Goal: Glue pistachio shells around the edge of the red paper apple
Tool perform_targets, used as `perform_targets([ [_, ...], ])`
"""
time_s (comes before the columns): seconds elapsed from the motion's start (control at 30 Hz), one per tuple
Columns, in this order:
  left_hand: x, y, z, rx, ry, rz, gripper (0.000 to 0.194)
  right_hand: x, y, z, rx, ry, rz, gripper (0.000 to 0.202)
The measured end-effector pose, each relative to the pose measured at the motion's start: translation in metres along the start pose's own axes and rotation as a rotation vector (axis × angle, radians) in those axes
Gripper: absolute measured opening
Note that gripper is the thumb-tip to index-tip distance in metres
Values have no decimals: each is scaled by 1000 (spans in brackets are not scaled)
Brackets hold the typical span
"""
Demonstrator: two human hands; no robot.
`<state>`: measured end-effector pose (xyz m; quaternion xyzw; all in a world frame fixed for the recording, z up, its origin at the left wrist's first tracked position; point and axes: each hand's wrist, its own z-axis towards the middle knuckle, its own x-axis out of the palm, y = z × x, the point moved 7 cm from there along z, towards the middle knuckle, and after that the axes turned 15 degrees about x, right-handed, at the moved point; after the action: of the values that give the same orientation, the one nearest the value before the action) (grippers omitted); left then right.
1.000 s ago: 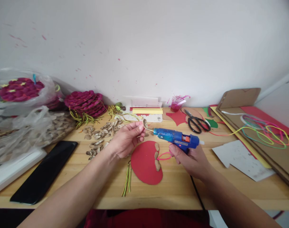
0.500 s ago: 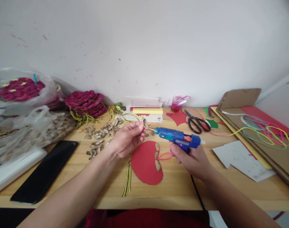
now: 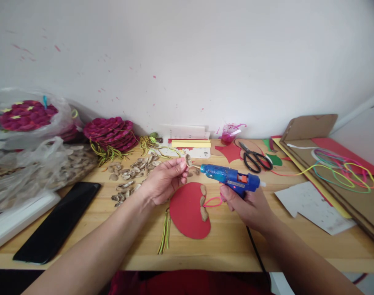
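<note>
Between thumb and fingers, my left hand (image 3: 168,180) pinches a peanut shell half (image 3: 188,160), its hollow side turned to the right. My right hand (image 3: 246,203) is wrapped round the handle of a blue glue gun (image 3: 226,176), whose metal nozzle touches or nearly touches the shell. Below both hands lies a red paper oval (image 3: 187,213) with several shell pieces (image 3: 204,214) along its right edge. A pink cord loop (image 3: 214,201) sticks out on its right, and a yellow-green tassel (image 3: 164,234) hangs off its left side.
Loose shells (image 3: 137,169) lie left of centre, behind a black phone (image 3: 59,221). Magenta discs (image 3: 111,133) are stacked at the back left near plastic bags (image 3: 30,164). Scissors (image 3: 255,159), a plastic cup (image 3: 228,136) and cardboard (image 3: 352,200) are behind and to the right.
</note>
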<state>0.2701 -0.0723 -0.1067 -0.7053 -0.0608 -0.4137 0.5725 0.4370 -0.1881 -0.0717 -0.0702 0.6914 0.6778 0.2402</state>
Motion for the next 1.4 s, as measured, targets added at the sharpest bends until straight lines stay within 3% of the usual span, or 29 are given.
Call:
perform_targets([
  [0.97,-1,3,-1,-14,29,16,25,-2,-1,2,1,-50,25,29],
  [1.23,1,-4,-1,54,38,182,32,-3,-8,7,171,-36,192,38],
  [1.4,1,-8,0,76,55,293,37,-2,-7,5,152,-19,246,38],
])
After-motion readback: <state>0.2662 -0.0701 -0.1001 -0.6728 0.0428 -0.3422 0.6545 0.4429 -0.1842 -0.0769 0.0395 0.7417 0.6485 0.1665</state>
